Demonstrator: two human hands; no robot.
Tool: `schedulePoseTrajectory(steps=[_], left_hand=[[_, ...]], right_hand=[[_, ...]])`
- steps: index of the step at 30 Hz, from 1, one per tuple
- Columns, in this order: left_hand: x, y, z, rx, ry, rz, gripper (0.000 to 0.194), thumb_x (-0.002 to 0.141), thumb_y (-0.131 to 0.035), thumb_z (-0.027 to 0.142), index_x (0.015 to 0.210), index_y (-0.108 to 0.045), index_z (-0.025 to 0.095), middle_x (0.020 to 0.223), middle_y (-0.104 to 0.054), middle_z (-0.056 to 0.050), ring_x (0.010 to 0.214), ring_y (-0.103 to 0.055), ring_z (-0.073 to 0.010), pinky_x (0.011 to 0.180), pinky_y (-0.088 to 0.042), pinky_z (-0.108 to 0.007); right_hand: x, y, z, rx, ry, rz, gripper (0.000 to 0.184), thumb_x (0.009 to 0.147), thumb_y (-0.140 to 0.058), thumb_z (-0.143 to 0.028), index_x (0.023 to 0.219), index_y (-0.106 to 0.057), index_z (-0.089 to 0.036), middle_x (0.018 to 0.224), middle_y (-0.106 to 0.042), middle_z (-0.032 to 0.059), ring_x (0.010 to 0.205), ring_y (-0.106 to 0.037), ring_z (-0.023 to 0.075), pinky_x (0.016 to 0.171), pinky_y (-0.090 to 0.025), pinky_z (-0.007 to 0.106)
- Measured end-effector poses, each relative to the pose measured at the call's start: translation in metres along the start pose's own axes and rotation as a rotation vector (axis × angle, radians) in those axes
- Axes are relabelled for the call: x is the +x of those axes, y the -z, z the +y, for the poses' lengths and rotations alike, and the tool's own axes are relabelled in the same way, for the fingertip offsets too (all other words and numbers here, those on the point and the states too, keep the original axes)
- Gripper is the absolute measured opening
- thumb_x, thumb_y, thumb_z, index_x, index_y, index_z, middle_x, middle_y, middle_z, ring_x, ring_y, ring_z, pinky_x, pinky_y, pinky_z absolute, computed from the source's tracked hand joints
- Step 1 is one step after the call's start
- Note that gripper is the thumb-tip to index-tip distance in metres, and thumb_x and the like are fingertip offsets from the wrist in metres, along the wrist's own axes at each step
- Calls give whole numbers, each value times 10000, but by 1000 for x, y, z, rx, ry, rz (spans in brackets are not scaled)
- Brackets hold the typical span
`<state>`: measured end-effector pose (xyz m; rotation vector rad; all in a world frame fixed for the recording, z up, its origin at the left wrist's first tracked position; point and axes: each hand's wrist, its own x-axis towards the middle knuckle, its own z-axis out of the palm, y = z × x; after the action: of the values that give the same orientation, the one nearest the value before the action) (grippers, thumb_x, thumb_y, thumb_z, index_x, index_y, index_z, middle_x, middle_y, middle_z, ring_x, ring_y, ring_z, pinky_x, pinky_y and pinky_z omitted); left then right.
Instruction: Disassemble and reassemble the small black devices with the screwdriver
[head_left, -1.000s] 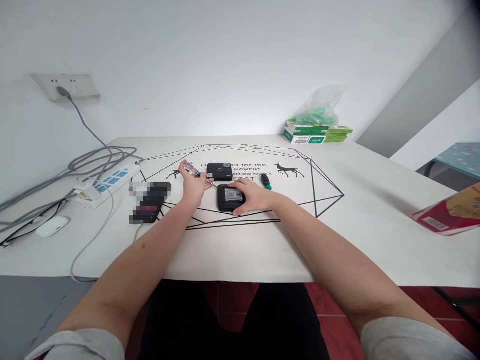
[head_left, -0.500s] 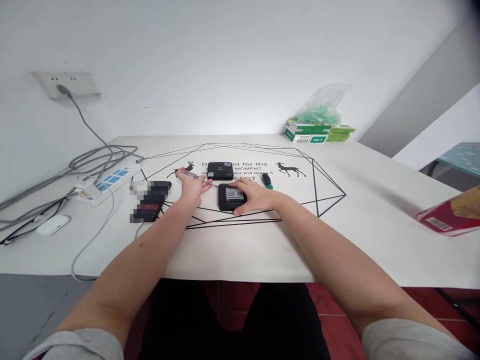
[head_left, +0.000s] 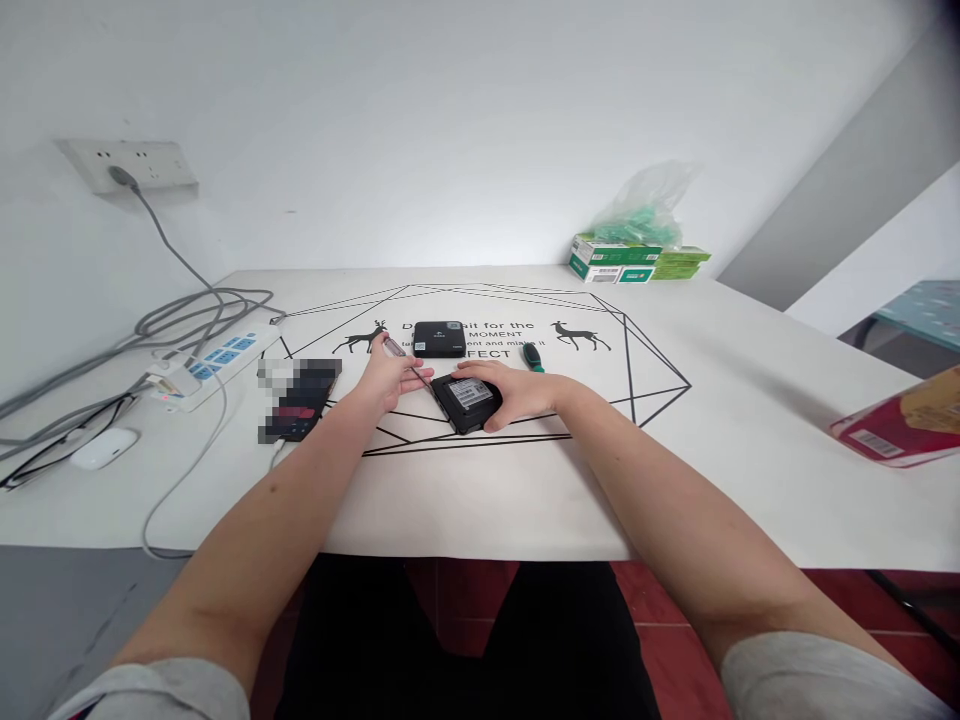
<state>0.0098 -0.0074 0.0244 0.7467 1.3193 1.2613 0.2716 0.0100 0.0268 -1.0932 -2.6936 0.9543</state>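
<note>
My left hand (head_left: 387,376) is closed on a screwdriver (head_left: 393,347) with a clear, reddish handle. Its thin shaft points right, and the tip is at the left edge of a black box (head_left: 452,402) with a white label on its upper face. Fingers of my right hand (head_left: 512,391) grip that box from the right side and lie over its far edge. The box is turned at an angle on the table. A second flat black box (head_left: 439,339) lies just behind it. To the right rests a green and black screwdriver (head_left: 532,357).
At left are a phone (head_left: 304,400), a white power strip (head_left: 225,362) with grey cables, a white earbud case (head_left: 104,449) and glasses. Green boxes (head_left: 616,256) with a plastic bag stand back right. A red and yellow package (head_left: 892,430) sits at the right edge.
The labelled black box has been rotated and tilted by my right hand, so its left edge faces the screwdriver. My left hand has shifted slightly with the screwdriver now angled more downward.
</note>
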Motion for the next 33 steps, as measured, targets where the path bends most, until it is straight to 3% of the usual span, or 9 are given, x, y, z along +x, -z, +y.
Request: schedulePoseTrajectory(steps=[6, 14, 21, 25, 28, 30, 33], left_hand=[[0, 2, -1, -5, 32, -43, 933, 997, -701, 30, 1711, -192, 348, 920, -728, -11, 809, -848, -231, 941, -690, -482], [-6, -1, -2, 16, 37, -46, 888, 994, -684, -7, 1684, -246, 342, 927, -748, -14, 819, -841, -200, 936, -684, -421], [-12, -5, -4, 41, 8, -68, 877, 936, -742, -32, 1642, -337, 296, 1074, -786, -81, 868, -834, -170, 1011, -640, -386], [-9, -7, -3, 75, -17, -43, 937, 869, -741, -23, 1660, -329, 264, 976, -775, -55, 831, -830, -202, 945, -655, -383], [-4, -2, 0, 282, -138, 57, 847, 886, -715, 62, 1651, -398, 238, 914, -752, -58, 835, -819, -269, 887, -660, -433], [1, 6, 2, 551, -284, 171, 719, 876, -749, 124, 1559, -547, 222, 1010, -766, -123, 987, -807, -355, 939, -636, -489], [10, 21, 2, 881, -396, 263, 669, 782, -858, 169, 1420, -672, 251, 1208, -768, -188, 1283, -697, -477, 1100, -541, -559]], right_hand=[[1, 0, -4, -4, 6, 8, 1183, 626, -934, -375, 1702, -451, -279, 1815, -359, 108, 1707, -281, 401, 1422, -243, 562], [3, -1, 1, 18, 56, 54, 1153, 604, -988, -474, 1647, -529, -297, 1763, -441, 117, 1675, -348, 411, 1398, -280, 604], [3, -1, 3, 21, 87, 68, 1129, 606, -998, -510, 1623, -554, -302, 1679, -531, 115, 1635, -394, 416, 1378, -302, 635], [4, -3, 1, 4, 57, 68, 1146, 614, -999, -584, 1625, -546, -292, 1706, -503, 137, 1646, -374, 432, 1371, -292, 663], [5, -10, -8, -45, 56, 145, 1137, 640, -982, -636, 1619, -542, -261, 1786, -407, 175, 1707, -259, 457, 1383, -194, 711], [5, -15, -19, -59, 105, 177, 1154, 663, -977, -610, 1648, -498, -248, 1804, -387, 181, 1735, -206, 449, 1395, -159, 696], [5, -21, -34, -67, 145, 180, 1044, 743, -923, -514, 1658, -481, -273, 1726, -517, 149, 1667, -380, 426, 1380, -244, 649]])
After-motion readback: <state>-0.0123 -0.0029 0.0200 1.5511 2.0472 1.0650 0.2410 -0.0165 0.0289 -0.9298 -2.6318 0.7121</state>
